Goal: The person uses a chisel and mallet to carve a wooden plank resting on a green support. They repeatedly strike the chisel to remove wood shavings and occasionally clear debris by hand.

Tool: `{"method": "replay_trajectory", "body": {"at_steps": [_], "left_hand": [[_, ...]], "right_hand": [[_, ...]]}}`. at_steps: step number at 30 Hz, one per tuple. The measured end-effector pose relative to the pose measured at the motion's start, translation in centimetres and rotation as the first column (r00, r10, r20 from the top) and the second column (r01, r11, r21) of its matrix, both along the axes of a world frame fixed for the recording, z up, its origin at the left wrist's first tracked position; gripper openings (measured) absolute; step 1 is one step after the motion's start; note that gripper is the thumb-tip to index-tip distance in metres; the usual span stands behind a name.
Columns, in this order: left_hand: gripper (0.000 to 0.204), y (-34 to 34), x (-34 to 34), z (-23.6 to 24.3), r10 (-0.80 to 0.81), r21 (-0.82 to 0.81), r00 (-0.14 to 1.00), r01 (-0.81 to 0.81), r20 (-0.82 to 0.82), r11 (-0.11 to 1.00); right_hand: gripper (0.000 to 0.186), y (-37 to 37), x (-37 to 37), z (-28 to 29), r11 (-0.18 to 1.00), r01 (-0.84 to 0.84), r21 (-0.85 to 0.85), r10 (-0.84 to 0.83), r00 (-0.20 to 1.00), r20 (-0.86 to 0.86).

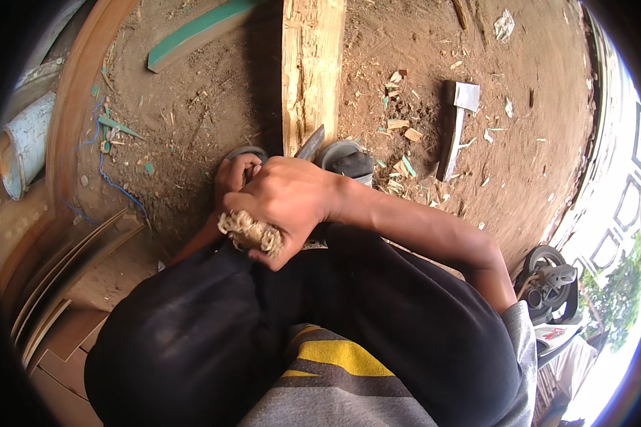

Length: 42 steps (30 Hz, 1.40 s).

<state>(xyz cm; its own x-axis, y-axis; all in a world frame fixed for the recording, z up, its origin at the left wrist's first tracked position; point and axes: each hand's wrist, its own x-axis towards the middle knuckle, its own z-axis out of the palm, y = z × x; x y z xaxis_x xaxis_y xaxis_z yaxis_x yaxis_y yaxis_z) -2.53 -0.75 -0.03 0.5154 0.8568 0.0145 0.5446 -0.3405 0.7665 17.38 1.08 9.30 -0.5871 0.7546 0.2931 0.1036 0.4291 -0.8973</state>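
Note:
A fist made by my right hand (285,192) wraps the handle of a chisel-like bladed tool (310,142). The handle's frayed, light-brown butt (251,233) sticks out on the near side of the fist. On the far side, the dark metal blade slants onto the near end of a rough, pale timber beam (312,64). My left hand (233,174) is just left of the right one and partly behind it, fingers curled. What it grips, if anything, is hidden. My two sandalled feet flank the beam's near end; the right sandal (345,160) shows more clearly.
A hatchet (466,96) lies on the dirt floor to the right, among wood chips (399,124). At the far left are a green-edged curved board (199,35) and a pale cylindrical container (28,146). Curved wooden pieces (78,249) lie at left; a wheel (548,281) shows at right.

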Motion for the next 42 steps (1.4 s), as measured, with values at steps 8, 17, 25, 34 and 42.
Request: {"method": "replay_trajectory", "body": {"at_steps": [8, 17, 25, 34, 42], "left_hand": [[0.016, -0.1, 0.4, -0.3, 0.027, 0.039, 1.0, -0.027, -0.001, 0.999], [0.019, -0.2, 0.4, -0.3, 0.03, 0.053, 0.999, -0.029, -0.015, 0.998], [0.024, -0.7, 0.3, -0.4, 0.051, 0.058, 0.999, -0.05, -0.019, 0.997], [0.03, -0.7, 0.1, -0.5, 0.069, 0.057, 0.997, -0.068, -0.023, 0.996], [0.036, -0.9, 0.2, -0.7, 0.096, 0.056, 0.995, -0.094, -0.027, 0.994]], "right_hand": [[0.05, 0.4, -1.3, -0.1, 0.997, 0.077, 0.008, -0.076, 0.993, -0.089], [0.05, 0.3, -1.5, -0.1, 0.981, 0.195, -0.022, -0.196, 0.974, -0.113], [0.051, 0.3, -1.3, 0.5, 0.998, -0.056, -0.011, 0.055, 0.992, -0.111], [0.047, 0.3, -1.1, -0.3, 0.998, -0.035, 0.059, 0.035, 0.999, -0.003], [0.05, 0.0, -1.5, -0.1, 0.997, 0.079, -0.028, -0.079, 0.997, -0.009]]}}
